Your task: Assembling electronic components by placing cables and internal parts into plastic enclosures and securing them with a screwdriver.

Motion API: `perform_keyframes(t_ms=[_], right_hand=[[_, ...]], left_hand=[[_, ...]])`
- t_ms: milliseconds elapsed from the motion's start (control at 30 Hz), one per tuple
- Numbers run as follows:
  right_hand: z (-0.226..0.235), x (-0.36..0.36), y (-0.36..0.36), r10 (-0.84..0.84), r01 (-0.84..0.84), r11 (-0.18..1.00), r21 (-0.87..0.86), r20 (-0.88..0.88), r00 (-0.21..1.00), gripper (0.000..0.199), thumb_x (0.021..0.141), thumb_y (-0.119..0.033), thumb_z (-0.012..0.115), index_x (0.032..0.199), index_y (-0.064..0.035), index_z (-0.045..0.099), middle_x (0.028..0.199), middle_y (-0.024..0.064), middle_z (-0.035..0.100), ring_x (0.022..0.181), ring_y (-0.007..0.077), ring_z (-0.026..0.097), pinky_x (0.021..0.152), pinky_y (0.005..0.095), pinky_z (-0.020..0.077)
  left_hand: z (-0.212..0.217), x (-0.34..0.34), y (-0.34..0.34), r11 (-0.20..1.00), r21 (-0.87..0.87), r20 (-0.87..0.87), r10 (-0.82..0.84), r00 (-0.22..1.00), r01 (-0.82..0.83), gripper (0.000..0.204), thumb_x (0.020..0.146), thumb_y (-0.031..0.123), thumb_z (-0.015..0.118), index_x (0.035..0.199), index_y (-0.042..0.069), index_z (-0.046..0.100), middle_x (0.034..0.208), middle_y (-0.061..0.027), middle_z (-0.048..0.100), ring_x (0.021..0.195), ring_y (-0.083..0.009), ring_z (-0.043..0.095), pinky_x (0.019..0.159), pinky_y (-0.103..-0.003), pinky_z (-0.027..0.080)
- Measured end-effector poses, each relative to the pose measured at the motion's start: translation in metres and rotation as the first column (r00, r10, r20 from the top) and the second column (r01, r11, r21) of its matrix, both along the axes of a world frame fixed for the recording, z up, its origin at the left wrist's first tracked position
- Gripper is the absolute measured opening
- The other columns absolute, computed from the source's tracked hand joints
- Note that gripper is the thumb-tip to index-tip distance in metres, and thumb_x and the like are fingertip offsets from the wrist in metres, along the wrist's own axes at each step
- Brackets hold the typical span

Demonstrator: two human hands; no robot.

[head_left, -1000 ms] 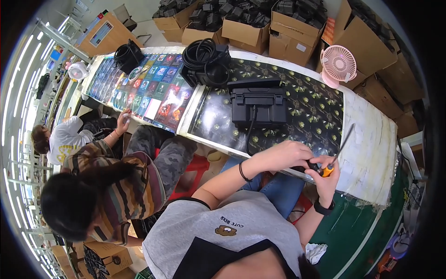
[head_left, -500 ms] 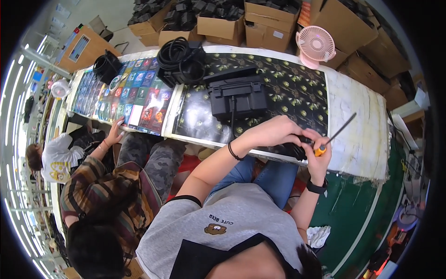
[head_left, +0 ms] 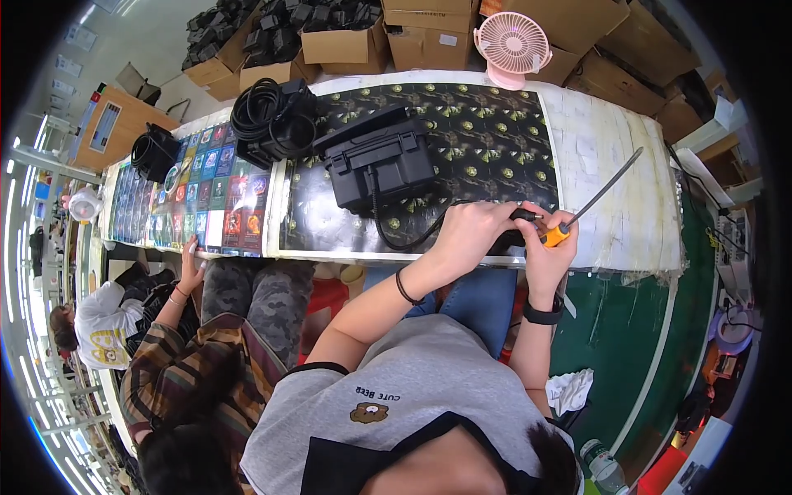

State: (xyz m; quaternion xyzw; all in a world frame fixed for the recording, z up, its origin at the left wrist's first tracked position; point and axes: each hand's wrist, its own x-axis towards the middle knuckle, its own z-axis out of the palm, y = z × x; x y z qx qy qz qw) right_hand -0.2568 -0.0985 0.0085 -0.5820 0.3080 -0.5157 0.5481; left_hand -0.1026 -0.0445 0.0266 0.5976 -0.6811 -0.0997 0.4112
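My left hand (head_left: 477, 235) is closed on the black plug (head_left: 523, 216) at the end of a cable. That cable (head_left: 381, 235) loops across the table's near edge from a black plastic case (head_left: 384, 169), whose lid is tilted up on the far side. My right hand (head_left: 551, 256) grips a screwdriver (head_left: 558, 235) by its orange handle, the long shaft pointing up to the right. The fingers of both hands meet around the plug, so part of it is hidden.
Coiled black cable (head_left: 260, 111) lies on another case to the left. A pink fan (head_left: 511, 45) stands at the table's far edge, with cardboard boxes (head_left: 433, 45) behind it. At my left sits a co-worker, one hand (head_left: 191, 268) at the table edge. A plastic bottle (head_left: 605, 469) shows lower right.
The view has shifted, so table and case appear further left. The cable now shows as a wide loop to my hands. Both hands still hold the plug and screwdriver.
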Motion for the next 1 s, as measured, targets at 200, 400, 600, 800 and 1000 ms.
perform_keyframes(t_ms=[200, 400, 600, 800, 1000], right_hand=[[-0.004, 0.018, 0.017, -0.203, 0.202, 0.979, 0.029, 0.086, 0.975, 0.041, 0.081, 0.012, 0.072, 0.096, -0.0072, 0.040, 0.110, 0.0249, 0.067, 0.093, 0.0190, 0.067, 0.084, 0.0281, 0.0551], [-0.010, 0.036, 0.016, -0.239, 0.221, 0.969, 0.113, 0.187, 0.953, 0.043, 0.081, 0.013, 0.073, 0.098, -0.0080, 0.039, 0.113, 0.0251, 0.066, 0.098, 0.0196, 0.066, 0.088, 0.0287, 0.0531], [-0.004, 0.005, -0.003, 0.062, -0.062, 0.998, 0.007, -0.025, 0.998, 0.048, 0.074, 0.010, 0.079, 0.094, -0.0105, 0.040, 0.105, 0.0167, 0.069, 0.087, 0.0117, 0.061, 0.066, 0.0190, 0.0457], [-0.015, -0.008, -0.004, 0.065, -0.068, 0.996, -0.049, -0.068, 0.996, 0.040, 0.081, 0.011, 0.071, 0.091, -0.0085, 0.038, 0.110, 0.0250, 0.069, 0.110, 0.0265, 0.064, 0.096, 0.0344, 0.0487], [-0.014, -0.014, -0.006, 0.119, -0.133, 0.985, -0.110, -0.125, 0.985, 0.041, 0.082, 0.010, 0.071, 0.093, -0.0110, 0.037, 0.110, 0.0216, 0.069, 0.069, 0.0049, 0.054, 0.063, 0.0171, 0.0446]], left_hand=[[-0.004, -0.015, 0.004, 0.985, -0.049, 0.086, 0.170, 0.982, -0.166, 0.022, 0.085, 0.019, 0.067, 0.100, 0.004, 0.068, 0.076, -0.0116, 0.069, 0.071, -0.0254, 0.070, 0.057, -0.036, 0.055], [-0.003, 0.002, 0.000, 0.947, -0.286, 0.156, 0.194, 0.969, -0.143, 0.021, 0.080, 0.016, 0.071, 0.098, 0.006, 0.066, 0.078, -0.0089, 0.069, 0.073, -0.0251, 0.071, 0.062, -0.034, 0.056], [0.001, 0.029, -0.002, 0.990, -0.052, 0.173, -0.119, 0.978, 0.130, 0.019, 0.081, 0.019, 0.070, 0.096, 0.007, 0.069, 0.080, -0.0087, 0.068, 0.076, -0.0266, 0.068, 0.064, -0.036, 0.055], [-0.004, 0.026, -0.010, 0.977, -0.147, 0.044, -0.147, 0.988, 0.152, 0.019, 0.080, 0.023, 0.071, 0.087, 0.005, 0.069, 0.072, -0.0113, 0.065, 0.071, -0.0303, 0.066, 0.060, -0.041, 0.053], [-0.001, 0.029, -0.011, 0.970, -0.059, 0.091, -0.228, 0.969, 0.234, 0.023, 0.080, 0.028, 0.070, 0.088, 0.006, 0.070, 0.070, -0.0097, 0.065, 0.070, -0.0288, 0.067, 0.059, -0.040, 0.052]])
